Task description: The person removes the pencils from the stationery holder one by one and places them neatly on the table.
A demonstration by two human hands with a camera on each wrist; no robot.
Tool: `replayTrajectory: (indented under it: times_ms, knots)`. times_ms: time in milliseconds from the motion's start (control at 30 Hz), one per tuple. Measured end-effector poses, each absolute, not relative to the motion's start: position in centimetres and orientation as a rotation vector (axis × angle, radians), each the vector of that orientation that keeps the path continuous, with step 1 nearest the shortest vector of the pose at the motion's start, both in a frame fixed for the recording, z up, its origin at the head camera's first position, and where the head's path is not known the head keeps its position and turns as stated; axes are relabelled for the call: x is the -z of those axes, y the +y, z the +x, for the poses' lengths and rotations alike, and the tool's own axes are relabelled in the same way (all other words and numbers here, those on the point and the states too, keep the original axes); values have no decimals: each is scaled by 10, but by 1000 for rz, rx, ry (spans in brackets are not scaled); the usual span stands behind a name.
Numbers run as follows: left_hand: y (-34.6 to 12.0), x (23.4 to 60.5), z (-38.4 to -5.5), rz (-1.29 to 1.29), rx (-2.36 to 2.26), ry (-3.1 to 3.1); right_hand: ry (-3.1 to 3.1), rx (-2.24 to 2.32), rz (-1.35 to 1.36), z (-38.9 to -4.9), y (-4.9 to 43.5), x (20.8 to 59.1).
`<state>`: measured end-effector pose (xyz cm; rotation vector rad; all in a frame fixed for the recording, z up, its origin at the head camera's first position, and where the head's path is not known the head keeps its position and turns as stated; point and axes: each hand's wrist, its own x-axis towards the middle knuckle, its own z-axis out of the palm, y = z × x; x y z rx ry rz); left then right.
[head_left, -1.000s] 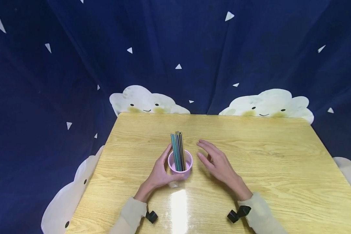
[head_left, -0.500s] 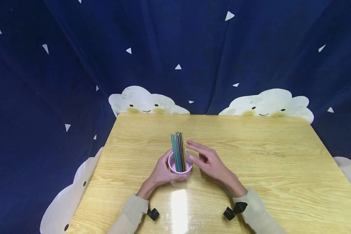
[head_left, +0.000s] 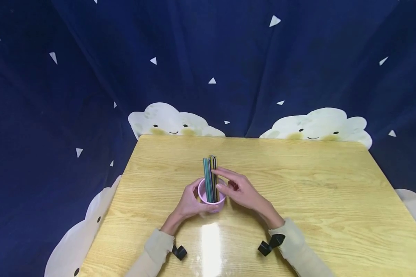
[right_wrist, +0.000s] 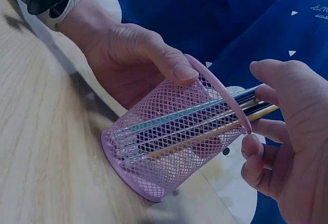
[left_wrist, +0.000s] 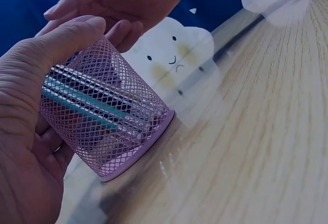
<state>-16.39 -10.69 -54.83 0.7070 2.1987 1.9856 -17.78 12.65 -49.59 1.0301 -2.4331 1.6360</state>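
Observation:
A pink mesh pencil cup point(right_wrist: 171, 98) stands on the table, holding a bundle of pencils point(head_left: 208, 181) in turquoise, dark and gold tones. My left hand point(head_left: 188, 202) grips the cup from its left side, the thumb across the near side at the rim. From the right, my right hand point(head_left: 244, 192) reaches over the rim to the pencils. Its index finger lies across their upper part and its thumb is near the gold one at the right. In the right wrist view, fingertips point(right_wrist: 262, 92) overlap the pencils just above the rim.
The light wood-grain table point(head_left: 298, 181) stretches out around the cup. Behind it hangs a dark blue curtain point(head_left: 180, 46) with white triangles and smiling clouds. A black wrist camera point(head_left: 271, 244) sits at the right cuff.
My right hand has moved left, from beside the cup to over its rim, and its fingers now reach the pencils. The left hand keeps its grip on the cup.

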Motion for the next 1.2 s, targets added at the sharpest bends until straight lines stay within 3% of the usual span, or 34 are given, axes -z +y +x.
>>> replayTrajectory:
  times_ms: [1200]
  knots:
    - [-115, 555, -164, 706, -2007, 2227, -2486, -1792, 1023, -183, 133, 491]
